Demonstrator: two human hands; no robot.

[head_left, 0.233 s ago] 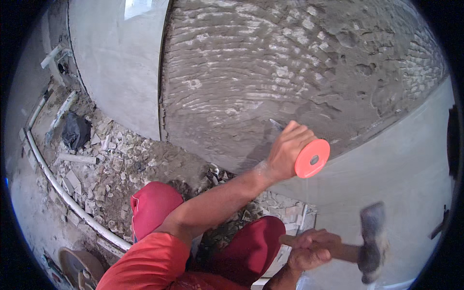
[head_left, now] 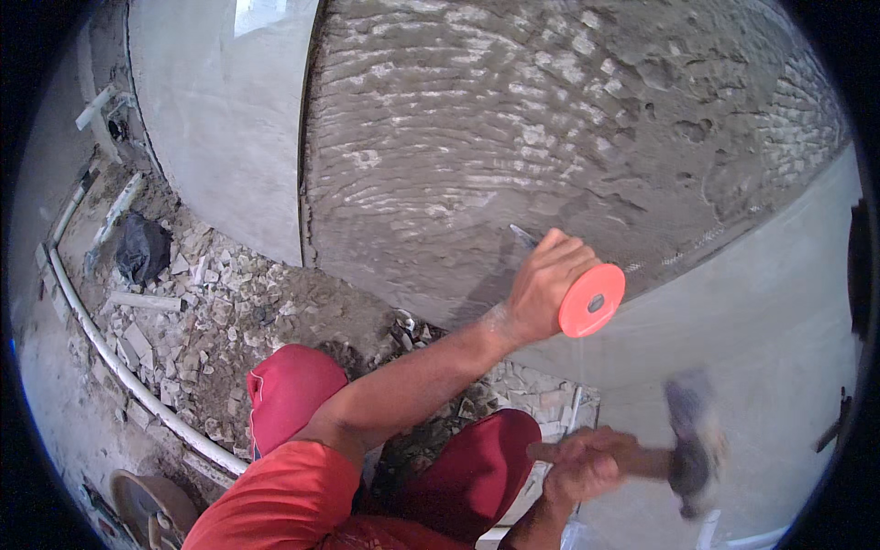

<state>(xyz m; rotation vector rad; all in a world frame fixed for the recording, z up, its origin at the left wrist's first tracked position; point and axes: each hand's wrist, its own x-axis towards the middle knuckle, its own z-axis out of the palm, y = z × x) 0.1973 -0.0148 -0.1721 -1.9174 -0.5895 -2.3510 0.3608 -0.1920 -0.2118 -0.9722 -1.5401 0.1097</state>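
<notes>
My left hand (head_left: 543, 284) is wrapped round a chisel (head_left: 523, 236), whose pointed metal end shows past the knuckles by the mortar-covered wall (head_left: 440, 156). Whether the tip touches the mortar, I cannot tell. An orange round guard (head_left: 600, 321) sits at the chisel's near end, with the grey striking end in its middle. Lower right, my right hand (head_left: 584, 466) grips the wooden handle of a hammer (head_left: 653, 462). The hammer's heavy metal head is smeared by motion and stands apart from the chisel. The mortar carries ridged trowel lines and pale patches.
Smooth grey panels (head_left: 220, 119) border the mortar at left and lower right. Broken tile rubble (head_left: 206, 339) covers the floor, beside a black plastic bag (head_left: 143, 247). A long white pipe (head_left: 128, 374) curves along the left. A brown bucket (head_left: 179, 495) stands at lower left.
My right hand and the hammer have risen slightly, the head shifting up and a little left. My left hand holds the chisel in almost the same place.
</notes>
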